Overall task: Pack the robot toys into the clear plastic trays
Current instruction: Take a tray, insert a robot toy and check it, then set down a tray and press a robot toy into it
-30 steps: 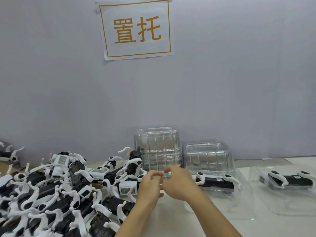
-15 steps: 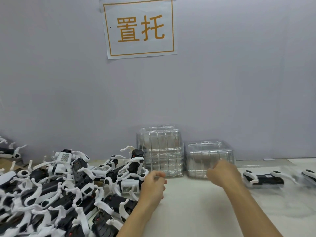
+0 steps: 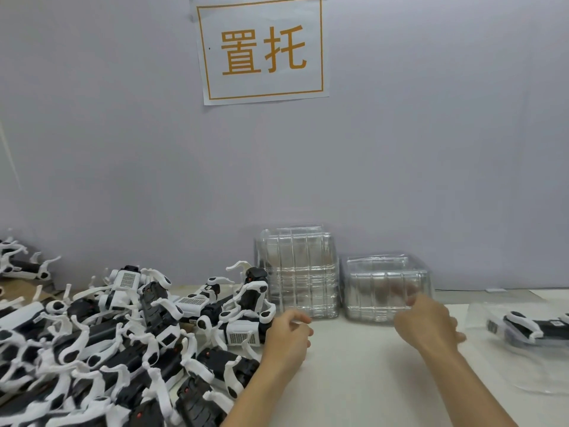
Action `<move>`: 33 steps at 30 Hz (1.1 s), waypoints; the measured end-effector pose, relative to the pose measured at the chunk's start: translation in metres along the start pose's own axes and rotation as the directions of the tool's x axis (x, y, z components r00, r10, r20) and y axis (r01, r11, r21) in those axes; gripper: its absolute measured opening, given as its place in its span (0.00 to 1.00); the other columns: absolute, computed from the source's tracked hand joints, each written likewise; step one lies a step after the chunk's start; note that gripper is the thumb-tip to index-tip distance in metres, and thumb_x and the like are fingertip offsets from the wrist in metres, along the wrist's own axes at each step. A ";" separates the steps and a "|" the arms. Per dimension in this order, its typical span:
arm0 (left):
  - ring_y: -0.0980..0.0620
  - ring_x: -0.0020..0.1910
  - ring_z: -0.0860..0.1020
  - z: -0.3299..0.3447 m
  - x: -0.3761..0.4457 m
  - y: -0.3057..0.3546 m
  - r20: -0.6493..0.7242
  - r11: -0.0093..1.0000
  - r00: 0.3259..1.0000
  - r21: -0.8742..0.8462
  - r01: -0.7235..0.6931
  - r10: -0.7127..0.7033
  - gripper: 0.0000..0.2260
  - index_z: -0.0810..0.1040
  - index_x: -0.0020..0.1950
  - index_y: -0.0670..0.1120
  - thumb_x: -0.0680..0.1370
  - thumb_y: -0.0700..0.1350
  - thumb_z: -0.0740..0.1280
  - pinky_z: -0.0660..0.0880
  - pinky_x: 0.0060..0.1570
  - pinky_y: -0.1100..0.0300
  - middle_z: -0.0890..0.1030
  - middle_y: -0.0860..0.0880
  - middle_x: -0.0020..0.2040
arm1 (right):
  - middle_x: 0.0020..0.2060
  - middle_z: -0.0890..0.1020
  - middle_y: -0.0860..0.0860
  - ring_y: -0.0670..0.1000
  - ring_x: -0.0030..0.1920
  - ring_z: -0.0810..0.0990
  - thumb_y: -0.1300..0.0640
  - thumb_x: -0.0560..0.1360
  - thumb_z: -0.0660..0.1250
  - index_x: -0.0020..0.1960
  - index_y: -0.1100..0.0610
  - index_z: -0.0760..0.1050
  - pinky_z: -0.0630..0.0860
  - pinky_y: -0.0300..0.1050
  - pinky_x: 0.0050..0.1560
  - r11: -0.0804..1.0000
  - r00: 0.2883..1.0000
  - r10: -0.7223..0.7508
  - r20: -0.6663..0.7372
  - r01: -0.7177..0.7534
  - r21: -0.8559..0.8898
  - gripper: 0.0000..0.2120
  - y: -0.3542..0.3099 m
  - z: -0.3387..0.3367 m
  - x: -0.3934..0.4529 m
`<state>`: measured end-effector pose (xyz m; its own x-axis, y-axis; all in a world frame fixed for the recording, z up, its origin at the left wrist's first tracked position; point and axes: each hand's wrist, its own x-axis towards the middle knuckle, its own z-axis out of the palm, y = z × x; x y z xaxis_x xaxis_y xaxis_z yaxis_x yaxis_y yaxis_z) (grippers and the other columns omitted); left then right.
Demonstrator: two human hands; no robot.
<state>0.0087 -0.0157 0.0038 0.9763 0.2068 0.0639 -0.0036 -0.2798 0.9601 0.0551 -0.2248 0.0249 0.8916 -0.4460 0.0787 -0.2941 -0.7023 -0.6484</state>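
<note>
A heap of black-and-white robot toys (image 3: 129, 340) covers the left of the table. Two stacks of clear plastic trays stand against the wall: a tall stack (image 3: 297, 272) and a shorter stack (image 3: 386, 288) to its right. At the right edge a clear tray (image 3: 505, 362) lies flat with one robot toy (image 3: 529, 328) in it. My left hand (image 3: 288, 337) hovers beside the heap, fingers loosely curled, holding nothing. My right hand (image 3: 428, 325) is at the front of the shorter stack; its blurred fingertips reach the stack's front face.
A white paper sign (image 3: 261, 49) with orange characters hangs on the grey wall. Another robot toy (image 3: 24, 268) lies at the far left by the wall. Brown cardboard (image 3: 18, 288) shows under the heap. The white tabletop (image 3: 354, 380) lies between my arms.
My hands parted. The right hand slid the filled tray to the right, then came back left to the shorter tray stack. The left hand stayed beside the toy heap.
</note>
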 end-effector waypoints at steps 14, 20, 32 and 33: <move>0.55 0.40 0.76 0.006 0.000 -0.006 0.053 0.993 0.995 0.083 -0.084 0.080 0.12 0.75 0.48 0.51 0.78 0.37 0.56 0.69 0.29 0.73 0.80 0.46 0.52 | 0.65 0.72 0.49 0.54 0.66 0.70 0.53 0.80 0.57 0.71 0.52 0.64 0.61 0.61 0.64 0.540 0.594 -0.797 0.103 0.780 -0.318 0.19 -0.182 0.034 -0.009; 0.56 0.36 0.75 0.009 0.006 -0.011 0.091 0.991 0.992 0.094 -0.096 0.088 0.11 0.76 0.47 0.52 0.78 0.39 0.57 0.69 0.27 0.70 0.78 0.48 0.46 | 0.52 0.83 0.48 0.54 0.56 0.80 0.58 0.79 0.67 0.56 0.49 0.81 0.73 0.50 0.56 0.571 0.623 -0.769 0.142 0.770 -0.284 0.08 -0.194 0.015 0.018; 0.57 0.34 0.74 0.008 0.005 -0.012 0.122 0.991 0.988 0.081 -0.107 0.096 0.10 0.75 0.48 0.52 0.78 0.39 0.57 0.69 0.27 0.70 0.77 0.50 0.46 | 0.61 0.79 0.53 0.56 0.62 0.77 0.45 0.76 0.71 0.66 0.55 0.75 0.74 0.51 0.63 0.572 0.650 -0.644 0.404 0.759 -0.309 0.23 -0.211 0.003 0.018; 0.57 0.34 0.74 0.008 0.005 -0.012 0.126 0.991 0.987 0.082 -0.108 0.097 0.10 0.75 0.48 0.52 0.78 0.39 0.57 0.69 0.27 0.70 0.77 0.50 0.46 | 0.57 0.81 0.53 0.56 0.58 0.79 0.47 0.75 0.73 0.60 0.54 0.79 0.76 0.50 0.60 0.570 0.645 -0.655 0.392 0.763 -0.303 0.18 -0.207 0.007 0.020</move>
<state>0.0156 -0.0191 -0.0101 0.9908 0.0592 0.1219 -0.0910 -0.3761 0.9221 0.1362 -0.0847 0.1554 0.9032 0.3901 0.1788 0.4086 -0.9092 -0.0804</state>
